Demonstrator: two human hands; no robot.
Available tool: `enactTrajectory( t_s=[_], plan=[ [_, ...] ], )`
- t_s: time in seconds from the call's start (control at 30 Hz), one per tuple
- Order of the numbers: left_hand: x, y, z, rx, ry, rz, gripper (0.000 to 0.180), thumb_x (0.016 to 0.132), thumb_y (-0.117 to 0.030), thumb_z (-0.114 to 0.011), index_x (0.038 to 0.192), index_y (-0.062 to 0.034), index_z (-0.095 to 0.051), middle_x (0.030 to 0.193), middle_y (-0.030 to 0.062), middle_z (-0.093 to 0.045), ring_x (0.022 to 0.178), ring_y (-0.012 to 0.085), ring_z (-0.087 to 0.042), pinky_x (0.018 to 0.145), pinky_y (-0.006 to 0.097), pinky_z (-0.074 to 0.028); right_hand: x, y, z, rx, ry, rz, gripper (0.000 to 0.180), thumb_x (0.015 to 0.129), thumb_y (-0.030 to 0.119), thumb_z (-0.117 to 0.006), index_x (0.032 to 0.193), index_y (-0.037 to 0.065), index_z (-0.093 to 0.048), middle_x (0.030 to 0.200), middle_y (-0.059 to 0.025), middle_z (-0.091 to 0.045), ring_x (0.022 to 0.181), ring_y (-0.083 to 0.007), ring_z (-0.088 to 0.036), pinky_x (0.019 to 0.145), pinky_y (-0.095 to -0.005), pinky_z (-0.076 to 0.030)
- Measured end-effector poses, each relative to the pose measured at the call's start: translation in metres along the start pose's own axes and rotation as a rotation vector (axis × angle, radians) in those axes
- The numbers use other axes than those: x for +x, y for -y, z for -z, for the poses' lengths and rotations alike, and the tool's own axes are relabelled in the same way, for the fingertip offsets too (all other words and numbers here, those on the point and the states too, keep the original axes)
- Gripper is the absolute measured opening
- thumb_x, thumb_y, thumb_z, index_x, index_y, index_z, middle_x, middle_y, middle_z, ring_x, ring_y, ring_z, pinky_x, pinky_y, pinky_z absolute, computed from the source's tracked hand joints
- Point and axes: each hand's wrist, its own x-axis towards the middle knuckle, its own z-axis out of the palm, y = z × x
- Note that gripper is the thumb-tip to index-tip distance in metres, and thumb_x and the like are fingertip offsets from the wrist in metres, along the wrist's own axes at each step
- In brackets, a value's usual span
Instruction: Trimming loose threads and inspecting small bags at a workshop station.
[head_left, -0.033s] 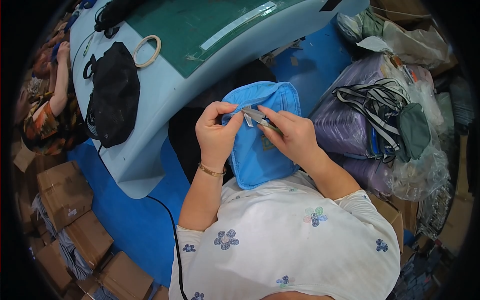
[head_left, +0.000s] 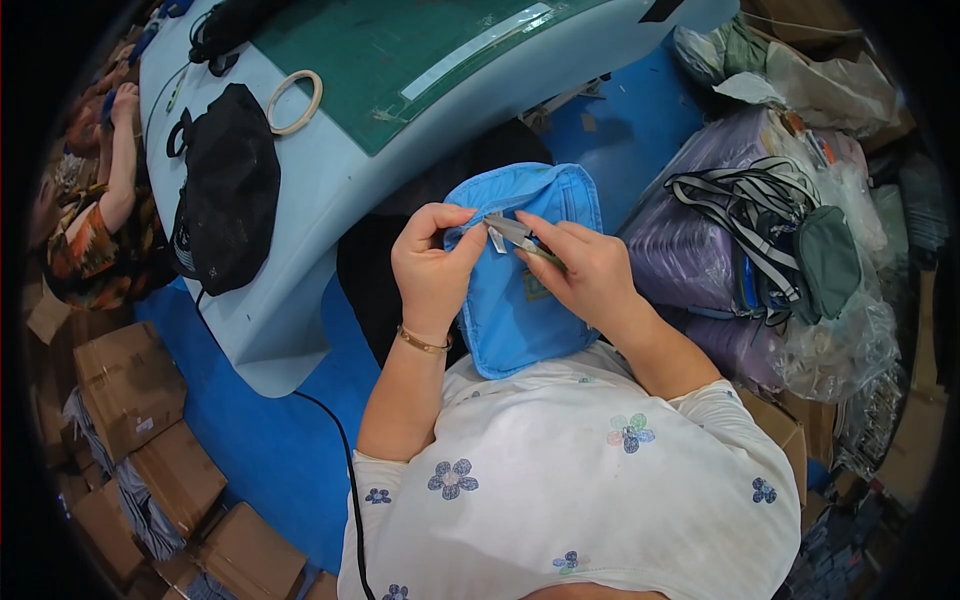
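Observation:
A light blue zippered fabric pouch point(head_left: 515, 320) rests on my lap against my white shirt. My left hand point(head_left: 435, 255) is closed, pinching the pouch near its upper left edge between thumb and fingers. In my right hand point(head_left: 590, 270) is a small pair of metal thread snips point(head_left: 515, 233), their tips at the pinched fabric by my left thumb. A small white label point(head_left: 497, 241) hangs from the pouch just below the tips. Whether a thread lies between the blades is too small to tell.
A pale blue table point(head_left: 330, 200) curves ahead, with a green mat point(head_left: 360, 80), a tape ring point(head_left: 294, 103) and a black bag point(head_left: 235, 190). Wrapped purple bundles point(head_left: 680, 250) with striped straps stand at right. Cardboard boxes point(head_left: 130, 385) and another person point(head_left: 115, 220) are at left.

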Motion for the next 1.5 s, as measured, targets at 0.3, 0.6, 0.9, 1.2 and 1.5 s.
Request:
enactTrajectory(
  t_s=[0.3, 0.6, 0.9, 1.2, 1.5],
  plan=[
    [0.0027, -0.0025, 0.0015, 0.037, 0.003, 0.066, 0.013, 0.072, 0.004, -0.069, 0.083, 0.0, -0.062, 0.082, 0.0025, -0.061, 0.076, 0.0075, -0.056, 0.069, 0.02, -0.046, -0.0006, -0.0008, -0.0036, -0.085, -0.053, 0.046, 0.038, 0.074, 0.012, -0.072, 0.111, 0.009, -0.064, 0.067, -0.0061, -0.058, 0.052, -0.0187, -0.056, 0.047, -0.0281, -0.045],
    [0.002, -0.0027, 0.0002, 0.027, -0.007, 0.09, 0.013, 0.072, 0.004, -0.069, 0.082, -0.0001, -0.062, 0.082, 0.0024, -0.061, 0.075, 0.0073, -0.056, 0.068, 0.02, -0.046, -0.0003, -0.002, -0.0055, -0.106, -0.066, 0.062, 0.04, 0.072, 0.013, -0.073, 0.111, 0.009, -0.064, 0.066, -0.0053, -0.056, 0.051, -0.0185, -0.055, 0.046, -0.0283, -0.044],
    [0.0015, -0.0032, 0.0001, 0.039, -0.014, 0.111, 0.013, 0.073, 0.003, -0.07, 0.082, 0.0, -0.062, 0.082, 0.0023, -0.061, 0.076, 0.0075, -0.056, 0.069, 0.02, -0.045, 0.0012, -0.0001, -0.0052, -0.119, -0.084, 0.075, 0.039, 0.073, 0.013, -0.072, 0.111, 0.008, -0.064, 0.064, -0.0051, -0.054, 0.05, -0.0187, -0.054, 0.045, -0.0285, -0.043],
    [0.0021, -0.0037, -0.0019, 0.046, -0.017, 0.074, 0.013, 0.073, 0.002, -0.07, 0.082, 0.0003, -0.061, 0.081, 0.0025, -0.061, 0.075, 0.0072, -0.055, 0.068, 0.019, -0.045, 0.0013, -0.0018, -0.0031, -0.204, -0.073, 0.102, 0.039, 0.074, 0.014, -0.07, 0.112, 0.011, -0.062, 0.068, -0.0023, -0.057, 0.052, -0.0182, -0.056, 0.046, -0.0281, -0.044],
    [0.0037, -0.0023, -0.0011, 0.053, -0.019, 0.103, 0.013, 0.073, 0.002, -0.07, 0.082, 0.0002, -0.061, 0.081, 0.0032, -0.062, 0.074, 0.0071, -0.056, 0.067, 0.019, -0.045, 0.0014, -0.0042, -0.0013, -0.1, -0.049, 0.068, 0.04, 0.074, 0.016, -0.071, 0.113, 0.012, -0.062, 0.071, -0.0024, -0.059, 0.053, -0.0178, -0.057, 0.045, -0.0277, -0.045]
  ],
)
